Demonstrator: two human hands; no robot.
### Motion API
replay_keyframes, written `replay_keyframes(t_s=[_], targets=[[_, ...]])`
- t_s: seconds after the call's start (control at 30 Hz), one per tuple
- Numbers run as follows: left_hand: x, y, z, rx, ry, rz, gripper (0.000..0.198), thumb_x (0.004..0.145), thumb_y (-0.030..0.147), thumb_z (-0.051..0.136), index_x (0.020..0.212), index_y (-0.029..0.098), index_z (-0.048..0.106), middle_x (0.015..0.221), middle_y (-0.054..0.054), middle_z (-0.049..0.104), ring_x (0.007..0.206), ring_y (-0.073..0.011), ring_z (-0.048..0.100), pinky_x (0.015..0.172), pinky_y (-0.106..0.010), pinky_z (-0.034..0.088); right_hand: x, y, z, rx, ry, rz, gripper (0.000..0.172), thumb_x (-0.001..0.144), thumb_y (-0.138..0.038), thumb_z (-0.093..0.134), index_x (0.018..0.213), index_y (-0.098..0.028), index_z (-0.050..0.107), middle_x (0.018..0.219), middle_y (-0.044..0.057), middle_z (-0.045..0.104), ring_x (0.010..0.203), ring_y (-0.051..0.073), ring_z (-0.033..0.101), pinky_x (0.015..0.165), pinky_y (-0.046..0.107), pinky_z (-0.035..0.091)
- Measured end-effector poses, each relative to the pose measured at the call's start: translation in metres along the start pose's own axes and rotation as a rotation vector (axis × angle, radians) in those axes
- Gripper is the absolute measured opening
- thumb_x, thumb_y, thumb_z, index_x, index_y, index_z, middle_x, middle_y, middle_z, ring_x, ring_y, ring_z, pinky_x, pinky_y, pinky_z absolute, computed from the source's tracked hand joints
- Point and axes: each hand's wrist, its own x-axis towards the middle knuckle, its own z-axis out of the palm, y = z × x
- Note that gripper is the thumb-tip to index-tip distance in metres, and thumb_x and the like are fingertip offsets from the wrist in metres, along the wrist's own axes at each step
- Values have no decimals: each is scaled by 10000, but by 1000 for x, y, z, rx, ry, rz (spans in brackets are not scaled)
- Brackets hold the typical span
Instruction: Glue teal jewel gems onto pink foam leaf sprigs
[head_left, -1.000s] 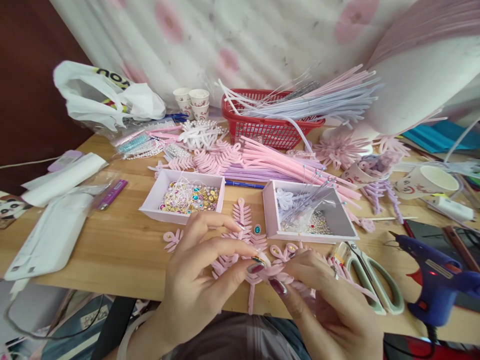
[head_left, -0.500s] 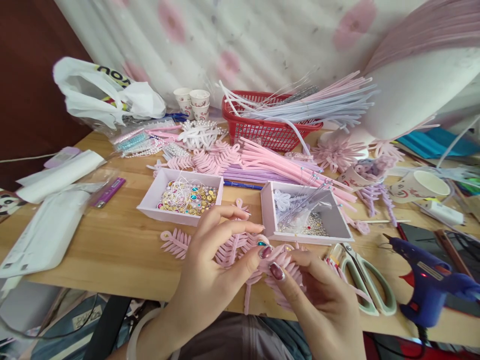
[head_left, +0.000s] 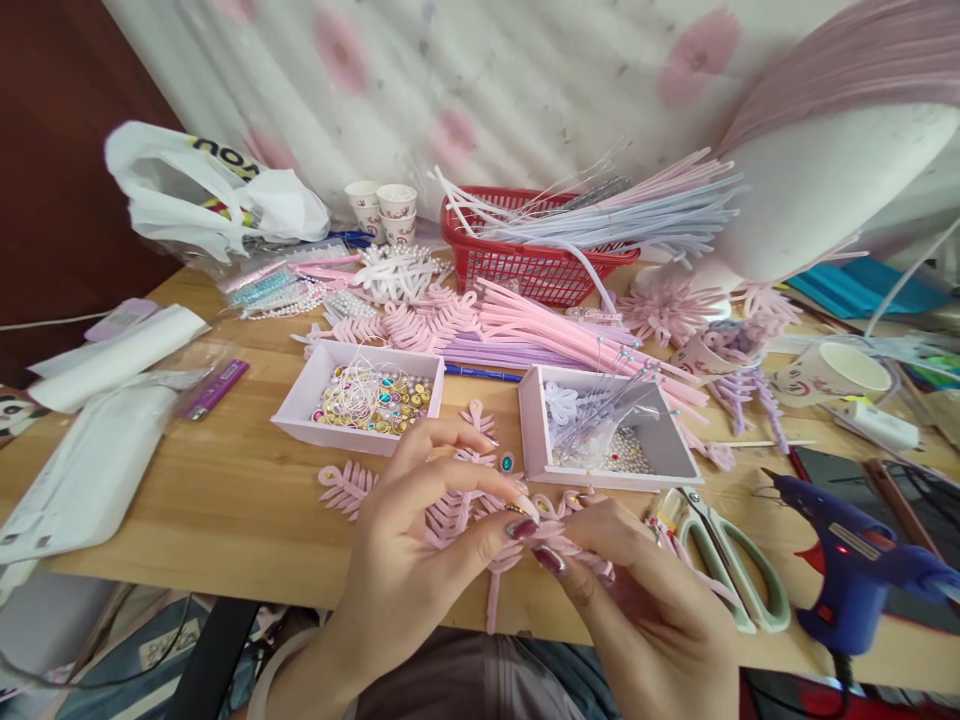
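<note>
My left hand (head_left: pixel 409 560) and my right hand (head_left: pixel 637 590) meet over the table's front edge. Both pinch a pink foam leaf piece (head_left: pixel 559 535), the fingertips of the two hands touching on it. Under and behind them lie more pink foam leaves (head_left: pixel 450 510), and another one (head_left: pixel 346 485) lies to the left. A small teal gem (head_left: pixel 508 462) rests on the wood just beyond my fingers. What sits between the left thumb and forefinger tips is too small to name.
A pink tray of gold gems (head_left: pixel 300 405) and a pink tray of pearls and pins (head_left: pixel 679 460) stand behind the hands. Scissors (head_left: pixel 731 560) and a blue glue gun (head_left: pixel 855 565) lie at the right. A red basket (head_left: pixel 525 265) of foam strips is at the back.
Both hands lowered slightly toward the table with the pink leaf piece, and the fingertips closed tighter together. The teal gem, covered half a second ago, shows again.
</note>
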Motion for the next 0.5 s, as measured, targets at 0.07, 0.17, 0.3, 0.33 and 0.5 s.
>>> replay_keyframes(t_s=[0.07,0.17,0.3,0.33,0.5], targets=[[-1,0,0,-12,17,-2,50,935,248,785,939,290,760,1059,-25,633,1094,-174,620,1003,-289,521,0,1,-1,-39,-7,-42,288,909,1,699,1055,-240,756,940,24,773,808,173,710,717,287,557],[-2,-2,1,-12,47,4,51,935,313,784,917,276,754,1047,-33,636,1073,-181,634,954,-286,539,-1,1,-3,-113,-14,-105,310,895,31,682,1056,-228,739,939,29,765,820,176,709,727,300,562],[-3,-5,0,-7,49,15,60,933,326,785,926,275,754,1068,-31,633,1081,-172,635,953,-273,530,2,-1,-4,-160,6,-183,330,880,50,659,1054,-219,737,901,26,759,794,176,713,740,317,570],[-4,-6,-1,-10,48,22,50,935,314,784,929,276,753,1071,-30,632,1088,-169,630,960,-271,525,4,-1,-4,-170,10,-196,328,877,53,657,1046,-217,735,888,21,757,784,172,713,740,316,569],[-4,-7,-2,-31,71,86,61,925,286,800,905,262,748,1067,-21,615,1078,-149,618,947,-253,519,7,-2,-3,-168,-2,-216,291,900,42,657,1034,-209,716,870,15,740,776,165,702,749,321,564]])
